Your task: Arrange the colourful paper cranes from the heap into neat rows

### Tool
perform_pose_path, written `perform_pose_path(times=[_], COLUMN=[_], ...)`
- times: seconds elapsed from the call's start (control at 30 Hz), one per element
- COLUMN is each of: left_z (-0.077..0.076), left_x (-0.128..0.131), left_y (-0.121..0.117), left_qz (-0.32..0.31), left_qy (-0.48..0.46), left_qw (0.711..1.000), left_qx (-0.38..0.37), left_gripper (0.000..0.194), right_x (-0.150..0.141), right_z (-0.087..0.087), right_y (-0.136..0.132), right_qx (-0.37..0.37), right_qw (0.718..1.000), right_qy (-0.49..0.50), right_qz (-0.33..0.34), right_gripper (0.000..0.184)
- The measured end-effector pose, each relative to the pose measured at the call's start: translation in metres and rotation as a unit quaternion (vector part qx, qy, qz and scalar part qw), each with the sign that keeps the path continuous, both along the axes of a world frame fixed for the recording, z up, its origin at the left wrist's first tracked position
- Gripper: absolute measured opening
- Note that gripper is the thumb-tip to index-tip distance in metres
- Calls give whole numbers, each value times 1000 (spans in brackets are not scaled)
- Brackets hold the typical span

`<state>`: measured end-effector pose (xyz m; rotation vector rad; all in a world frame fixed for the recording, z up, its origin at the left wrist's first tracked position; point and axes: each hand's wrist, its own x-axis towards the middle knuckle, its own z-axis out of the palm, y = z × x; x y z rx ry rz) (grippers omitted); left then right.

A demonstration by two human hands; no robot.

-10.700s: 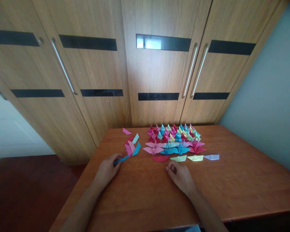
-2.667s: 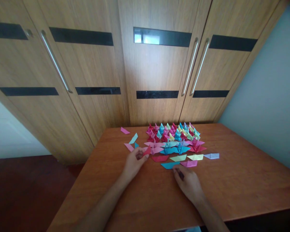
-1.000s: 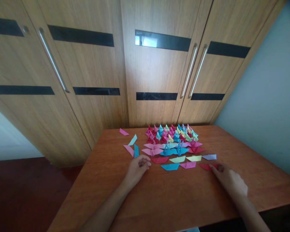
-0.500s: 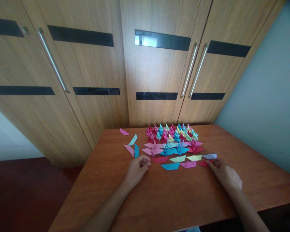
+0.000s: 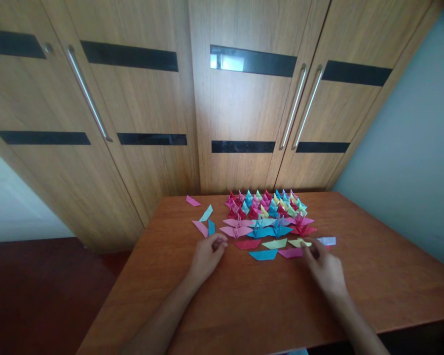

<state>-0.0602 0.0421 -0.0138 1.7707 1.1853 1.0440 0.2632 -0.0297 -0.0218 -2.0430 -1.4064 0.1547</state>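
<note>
My left hand [image 5: 208, 256] rests on the table with its fingers loosely curled, a gap between thumb and fingers, and nothing visible in it. A blue folded paper strip [image 5: 211, 227] lies just beyond it. My right hand [image 5: 326, 266] is over the right part of the front paper rows, thumb and forefinger slightly apart. Its fingertips reach the pale yellow folded paper [image 5: 296, 242] and a pink folded paper [image 5: 289, 253]; whether they touch is unclear. A lavender folded paper [image 5: 329, 240] lies to its right. Red [image 5: 247, 244], light green [image 5: 275, 244] and blue folded papers [image 5: 263, 255] lie further left.
Rows of colourful origami cranes [image 5: 266, 204] stand at the back of the wooden table [image 5: 222, 315]. Pink [image 5: 193, 201], mint [image 5: 206, 213] and light pink folded papers [image 5: 200, 228] lie at the left. A wardrobe [image 5: 240, 108] stands behind the table.
My right hand has moved left, from the red folded paper at the row's right end to the pale yellow one. My left hand stays nearly in place. The view has shifted slightly.
</note>
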Motion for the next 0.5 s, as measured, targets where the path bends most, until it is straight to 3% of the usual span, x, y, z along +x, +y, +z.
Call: perform_pose_path(times=[0.1, 0.23, 0.5], left_z=[2, 6, 7], left_x=[-16, -39, -48], left_y=[8, 19, 28], left_qz=[56, 132, 104], left_qy=[79, 198, 378], left_qw=[994, 967, 907], left_qx=[55, 91, 152], left_gripper=[13, 15, 39], right_x=[-49, -94, -104], right_z=[-3, -8, -5], right_y=[1, -1, -8], right_qx=[48, 47, 19], right_qw=[990, 973, 965], right_qy=[52, 72, 63], right_qz=[123, 214, 255], right_gripper=[39, 32, 34])
